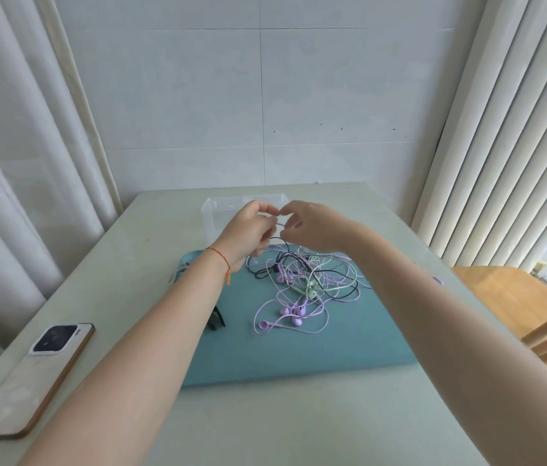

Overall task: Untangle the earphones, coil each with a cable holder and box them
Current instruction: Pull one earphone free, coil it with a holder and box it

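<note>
Both hands pinched cords above the tangle.
At frame centre, left hand (248, 230) and right hand (309, 227) each gripped cord; earphones (302, 290) lay on the mat (349, 341), box (218, 213) behind.

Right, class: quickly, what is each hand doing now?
Left hand: pinched shut on a cable.
Right hand: pinched shut on the same cable.

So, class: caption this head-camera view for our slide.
Both hands pinch cords above tangled earphones.
</note>
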Demonstrator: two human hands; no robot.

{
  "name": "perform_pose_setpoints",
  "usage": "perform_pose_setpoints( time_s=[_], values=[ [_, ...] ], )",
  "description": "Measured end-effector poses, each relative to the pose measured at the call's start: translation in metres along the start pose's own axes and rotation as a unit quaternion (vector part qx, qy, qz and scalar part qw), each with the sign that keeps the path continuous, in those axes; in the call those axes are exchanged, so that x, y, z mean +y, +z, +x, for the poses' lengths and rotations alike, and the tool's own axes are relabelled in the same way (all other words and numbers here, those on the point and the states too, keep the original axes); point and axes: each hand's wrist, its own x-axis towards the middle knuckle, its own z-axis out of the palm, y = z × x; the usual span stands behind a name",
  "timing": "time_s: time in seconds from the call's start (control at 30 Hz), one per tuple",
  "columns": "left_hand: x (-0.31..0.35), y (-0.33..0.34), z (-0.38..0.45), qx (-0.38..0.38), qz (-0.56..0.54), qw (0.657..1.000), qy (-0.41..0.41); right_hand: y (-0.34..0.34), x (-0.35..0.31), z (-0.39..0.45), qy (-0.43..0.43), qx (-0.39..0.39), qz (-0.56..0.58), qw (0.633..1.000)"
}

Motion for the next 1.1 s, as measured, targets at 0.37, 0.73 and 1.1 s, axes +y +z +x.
perform_pose_setpoints(
  time_s=[0.37,0.73,1.1],
  values=[
    [-0.021,-0.008,-0.004,-0.121,-0.205,0.964,-0.121,0.021,0.015,0.025,0.073,0.115,0.225,0.965],
    [-0.02,-0.006,0.013,-0.088,-0.443,0.891,-0.046,0.057,0.006,0.041,0.1,-0.032,0.148,0.983],
    [-0.026,-0.015,0.021,0.016,-0.444,0.895,0.027,0.05,0.005,0.028,0.065,-0.004,0.306,0.95]
  ],
)
